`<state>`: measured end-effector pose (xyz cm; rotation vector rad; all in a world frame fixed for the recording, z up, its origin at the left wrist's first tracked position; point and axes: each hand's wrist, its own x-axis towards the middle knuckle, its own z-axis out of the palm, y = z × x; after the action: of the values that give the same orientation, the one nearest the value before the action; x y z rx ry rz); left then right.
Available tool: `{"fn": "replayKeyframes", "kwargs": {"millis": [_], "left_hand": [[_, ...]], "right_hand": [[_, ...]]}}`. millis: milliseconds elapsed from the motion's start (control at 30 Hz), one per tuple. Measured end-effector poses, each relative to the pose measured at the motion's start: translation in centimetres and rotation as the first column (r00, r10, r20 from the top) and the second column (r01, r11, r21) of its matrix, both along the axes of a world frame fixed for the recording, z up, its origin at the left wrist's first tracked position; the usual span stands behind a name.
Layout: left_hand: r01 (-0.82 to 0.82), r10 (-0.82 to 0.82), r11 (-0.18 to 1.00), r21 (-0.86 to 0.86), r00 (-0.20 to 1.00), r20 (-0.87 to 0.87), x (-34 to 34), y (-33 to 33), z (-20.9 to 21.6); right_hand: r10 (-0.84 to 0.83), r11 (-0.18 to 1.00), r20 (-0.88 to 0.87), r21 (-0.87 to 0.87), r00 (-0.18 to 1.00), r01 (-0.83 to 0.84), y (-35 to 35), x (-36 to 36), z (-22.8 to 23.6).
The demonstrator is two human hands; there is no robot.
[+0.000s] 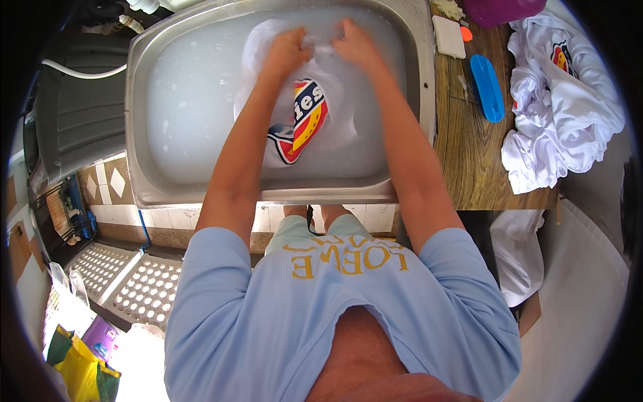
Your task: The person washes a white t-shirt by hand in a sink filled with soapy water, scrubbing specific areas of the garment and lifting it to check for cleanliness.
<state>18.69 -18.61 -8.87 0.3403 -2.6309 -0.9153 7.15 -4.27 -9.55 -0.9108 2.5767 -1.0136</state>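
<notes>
A white garment (345, 110) with a red, yellow and dark blue printed patch lies partly under cloudy, soapy water in a steel sink (268, 195). My left hand (288, 52), fingers curled, is closed on the cloth near the far side of the sink. Just to its right, my right hand (356, 45) is closed at the same garment, somewhat blurred by motion. A stretch of wet cloth lies between the two hands. Much of the garment is hazy beneath the water, and my left forearm covers part of it.
Right of the sink, a wooden counter (469, 167) holds a blue brush (487, 88), a pale square block (449, 37), a small orange cap (467, 33) and a heap of white clothes (562, 107). A purple container (502, 10) stands behind. A dark grey panel (80, 100) borders the left.
</notes>
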Motion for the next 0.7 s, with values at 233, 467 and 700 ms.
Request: {"fn": "replayKeyframes", "kwargs": {"millis": [233, 467, 700], "left_hand": [[-0.084, 0.089, 0.995, 0.058, 0.992, -0.087, 0.7, -1.4, -3.8], [0.094, 0.024, 0.523, 0.847, 0.992, -0.125, 2.5, -1.9, 4.4], [0.048, 0.127, 0.785, 0.618, 0.964, -0.236, 1.7, -1.4, 4.8]], "right_hand": [[-0.142, 0.918, 0.404, -0.288, 0.904, 0.273, -1.0, 1.7, 1.6], [0.404, 0.717, 0.746, -0.618, 0.529, 0.324, 0.3, 1.9, 7.2], [0.286, 0.888, 0.665, -0.454, 0.69, 0.068, -0.3, 2.6, 7.0]]}}
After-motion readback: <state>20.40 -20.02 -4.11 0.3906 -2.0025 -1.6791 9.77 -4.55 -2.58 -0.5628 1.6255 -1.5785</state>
